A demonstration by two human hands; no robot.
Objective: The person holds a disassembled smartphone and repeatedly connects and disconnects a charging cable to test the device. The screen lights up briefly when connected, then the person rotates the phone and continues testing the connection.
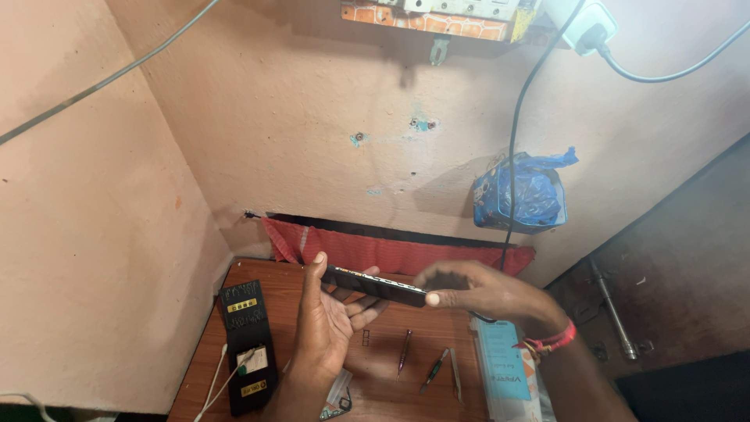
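Black phone (375,286) edge-on between left hand (328,328) and right hand (476,293).

A phone (375,284) is sitting between both hands above the desk (297,273); tools (404,353) (screwdrivers, probably) are lying underneath.

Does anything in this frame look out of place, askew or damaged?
Little on the bench: the phone is held edge-on between the left hand and right hand, tools lying loose below. The wall is chipped, and a blue bag hangs there.
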